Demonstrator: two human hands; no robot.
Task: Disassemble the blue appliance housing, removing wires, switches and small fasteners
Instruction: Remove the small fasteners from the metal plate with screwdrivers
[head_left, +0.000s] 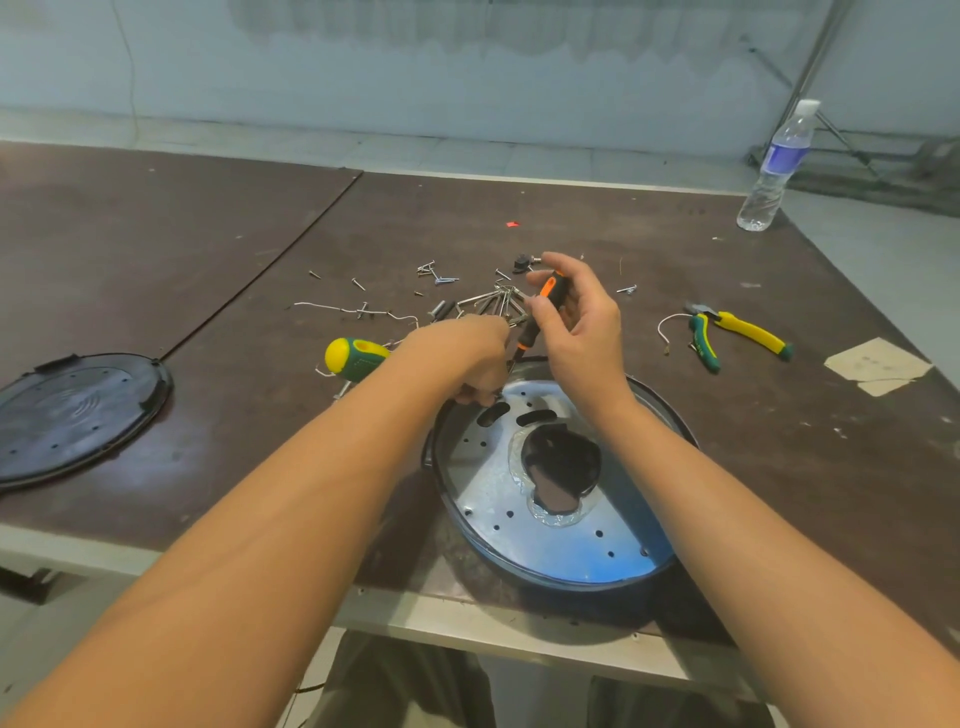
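The blue appliance housing (561, 545) lies on the table near the front edge, showing a pale metal plate with small holes and a dark ragged opening in the middle. My right hand (582, 322) grips an orange-and-black screwdriver (545, 306), held upright with its tip down at the housing's far rim. My left hand (472, 358) has curled fingers at that same rim beside the screwdriver tip; what it pinches is hidden. A pile of loose screws (493, 301) and a thin white wire (343, 310) lie just beyond the hands.
A yellow-green screwdriver (356, 357) lies left of my hands. Yellow-green pliers (737, 335) lie to the right beside a short wire. A dark round cover (78, 415) sits at the left. A water bottle (776, 171) stands at the far right edge. A paper scrap (878, 364) lies right.
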